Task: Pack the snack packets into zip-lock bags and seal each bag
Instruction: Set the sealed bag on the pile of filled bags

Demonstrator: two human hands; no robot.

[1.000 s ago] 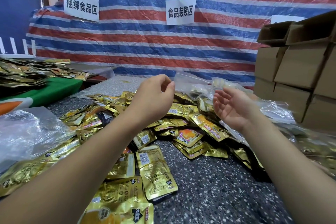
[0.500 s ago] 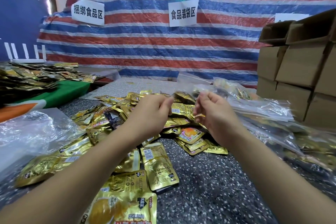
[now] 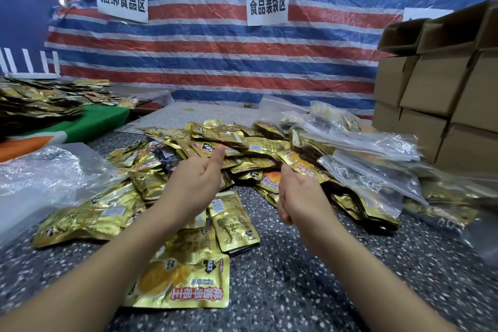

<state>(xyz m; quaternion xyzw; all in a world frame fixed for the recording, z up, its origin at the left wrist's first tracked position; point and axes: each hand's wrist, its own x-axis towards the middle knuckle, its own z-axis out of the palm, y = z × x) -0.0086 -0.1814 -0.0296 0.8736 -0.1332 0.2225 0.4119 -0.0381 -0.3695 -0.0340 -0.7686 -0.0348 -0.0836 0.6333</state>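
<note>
Gold foil snack packets (image 3: 231,148) lie in a loose heap across the middle of the speckled table (image 3: 310,277). One large packet (image 3: 186,283) lies nearest me. Clear zip-lock bags (image 3: 372,167), some holding packets, are piled on the right of the heap. My left hand (image 3: 195,183) hovers over the near side of the heap with its thumb stretched up; I see nothing in it. My right hand (image 3: 299,197) is a hand's width to its right, fingers curled in towards the palm, and it too looks empty.
Stacked cardboard boxes (image 3: 442,94) fill the right side. Crumpled clear plastic (image 3: 48,172) lies at the left. Beyond it a green-covered table (image 3: 89,121) carries more gold packets. A striped tarp (image 3: 242,67) with paper signs hangs behind.
Both hands were raised and apart, then met in a pinch above the heap. Now they have dropped lower and separated a little, thumbs up. The view has tilted downwards.
</note>
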